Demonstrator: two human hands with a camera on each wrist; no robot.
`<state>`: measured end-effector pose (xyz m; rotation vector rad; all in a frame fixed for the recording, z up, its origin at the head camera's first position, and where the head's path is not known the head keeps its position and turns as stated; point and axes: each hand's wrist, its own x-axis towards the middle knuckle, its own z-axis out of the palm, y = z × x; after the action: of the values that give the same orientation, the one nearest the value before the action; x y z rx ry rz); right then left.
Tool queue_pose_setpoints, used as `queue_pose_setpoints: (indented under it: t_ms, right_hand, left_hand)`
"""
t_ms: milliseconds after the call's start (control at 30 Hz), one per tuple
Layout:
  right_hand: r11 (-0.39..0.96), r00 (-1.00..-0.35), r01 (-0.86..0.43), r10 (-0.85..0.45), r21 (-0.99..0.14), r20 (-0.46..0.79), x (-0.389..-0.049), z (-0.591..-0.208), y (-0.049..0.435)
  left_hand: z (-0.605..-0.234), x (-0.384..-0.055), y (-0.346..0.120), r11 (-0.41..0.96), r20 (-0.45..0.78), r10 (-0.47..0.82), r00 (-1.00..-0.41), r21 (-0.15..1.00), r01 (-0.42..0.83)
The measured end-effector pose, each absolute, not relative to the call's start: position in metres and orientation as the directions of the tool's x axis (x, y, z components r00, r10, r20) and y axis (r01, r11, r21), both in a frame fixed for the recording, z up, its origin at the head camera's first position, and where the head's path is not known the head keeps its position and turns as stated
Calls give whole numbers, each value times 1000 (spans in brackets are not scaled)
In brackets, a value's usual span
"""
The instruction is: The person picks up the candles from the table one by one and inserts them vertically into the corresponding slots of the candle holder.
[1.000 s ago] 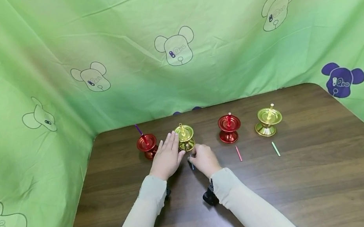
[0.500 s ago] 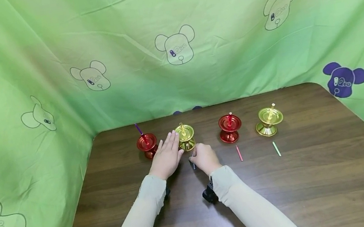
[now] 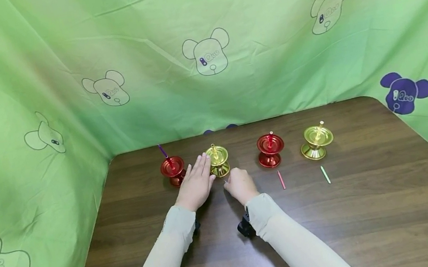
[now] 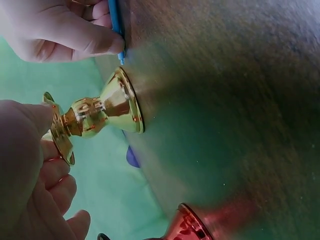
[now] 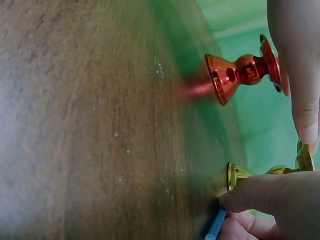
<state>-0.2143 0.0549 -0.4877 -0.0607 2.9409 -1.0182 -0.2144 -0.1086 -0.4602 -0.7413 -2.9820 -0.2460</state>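
My left hand holds the rim of a gold candle holder between thumb and fingers, and the holder stands upright on the table. Close in front of its base, my right hand pinches a thin blue candle between thumb and fingers. From the head view that candle is nearly all hidden under the right hand. To the left stands a red candle holder with a purple candle upright but leaning a little in it; the left hand partly covers its base.
Farther right stand another red candle holder and another gold one. A pink candle and a pale green candle lie in front of them. A green patterned cloth hangs behind the wooden table.
The blue candle, seen below the right fingers earlier, is now almost covered by the right hand, which has closed in on it. The left hand stays at the gold holder.
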Motion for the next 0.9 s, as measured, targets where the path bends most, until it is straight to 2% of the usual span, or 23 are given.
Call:
queue_pose_setpoints:
  t_ms: [333,900]
  right_hand:
    - [785,-997,-53,-72,-618,-6,-216,-492,58]
    - [672,-995,-88,-21,-735,101,-212,-498,67]
  left_hand:
    - [-461,-215,-107,880,67,447,-892,149,452]
    - [-459,-214,-107,880,72,443,-894,159,449]
